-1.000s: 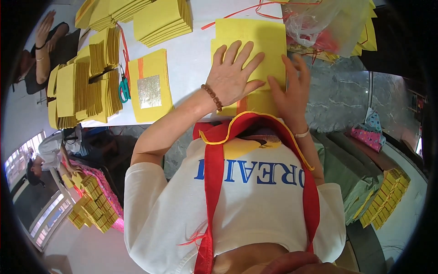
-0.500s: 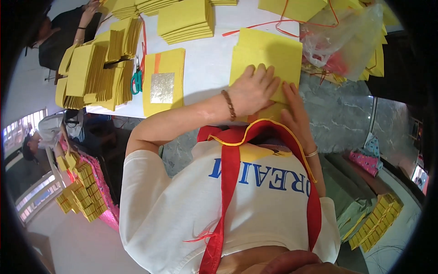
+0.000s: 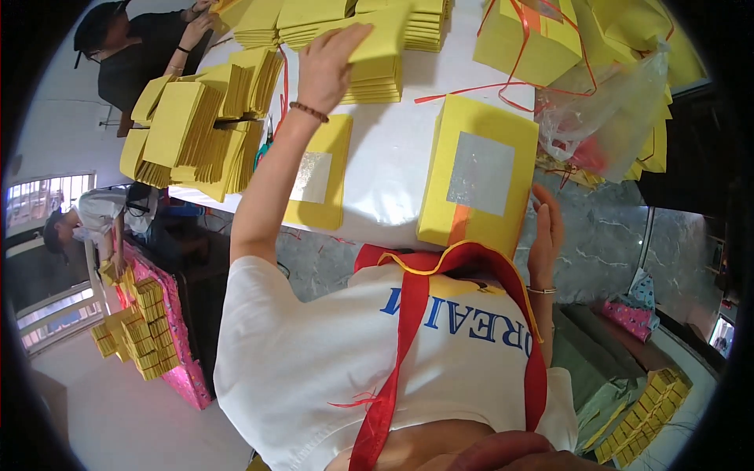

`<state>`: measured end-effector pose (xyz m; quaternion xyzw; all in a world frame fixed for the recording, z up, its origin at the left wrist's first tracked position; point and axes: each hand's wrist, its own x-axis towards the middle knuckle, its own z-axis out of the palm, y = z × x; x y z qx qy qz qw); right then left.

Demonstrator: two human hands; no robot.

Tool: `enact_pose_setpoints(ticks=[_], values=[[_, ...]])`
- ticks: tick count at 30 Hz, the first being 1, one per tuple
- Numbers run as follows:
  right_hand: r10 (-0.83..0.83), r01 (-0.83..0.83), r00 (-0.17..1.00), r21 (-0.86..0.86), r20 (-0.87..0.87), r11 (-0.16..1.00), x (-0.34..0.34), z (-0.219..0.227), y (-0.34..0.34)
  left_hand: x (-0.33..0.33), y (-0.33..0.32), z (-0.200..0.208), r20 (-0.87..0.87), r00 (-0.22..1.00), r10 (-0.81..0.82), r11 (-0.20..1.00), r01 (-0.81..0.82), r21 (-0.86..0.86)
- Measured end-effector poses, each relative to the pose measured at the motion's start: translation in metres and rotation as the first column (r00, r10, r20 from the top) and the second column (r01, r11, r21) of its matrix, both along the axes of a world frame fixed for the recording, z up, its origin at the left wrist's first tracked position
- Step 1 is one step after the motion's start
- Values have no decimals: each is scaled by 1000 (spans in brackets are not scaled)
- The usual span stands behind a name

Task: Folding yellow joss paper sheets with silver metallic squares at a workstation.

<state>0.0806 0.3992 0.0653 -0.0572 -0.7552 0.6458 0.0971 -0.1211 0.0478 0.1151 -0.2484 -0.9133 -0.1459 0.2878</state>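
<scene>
The left hand [image 3: 330,67], with a brown beaded bracelet [image 3: 309,111] at its wrist, reaches far forward over the counter [image 3: 381,161], its back upward and its fingers close together, bent over the left edge of a folded yellow paper packet [image 3: 383,38]. That packet is tilted above a layered pile of matching packets [image 3: 375,88]; the thumb's exact placement cannot be told. The right hand [image 3: 546,235] is half open, fingers extended, slightly curved and pointing away from the body, with nothing seen in its grasp. It is just beside the right edge of a yellow paper stack [image 3: 488,229] lying at the counter's near edge; whether skin meets paper cannot be told. A silver square [image 3: 481,173] lies on top of that stack, above an orange strip [image 3: 459,223]. Under the left forearm, partly covered by it, is a second yellow stack [image 3: 330,177], also bearing a silver square, with teal-handled scissors [image 3: 262,151] to its left. Beyond the near stack lie a thin red ribbon [image 3: 452,93] and, to the right, a clear plastic bag [image 3: 593,118]. At far left, a co-worker in a dark top [image 3: 145,67] handles yellow paper.
</scene>
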Motion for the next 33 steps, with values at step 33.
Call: enact_pose_setpoints(ticks=[33], values=[[77, -38, 992, 338, -102, 940, 12, -8, -3, -42, -28, -85, 408, 878, 251, 851, 1, -525]])
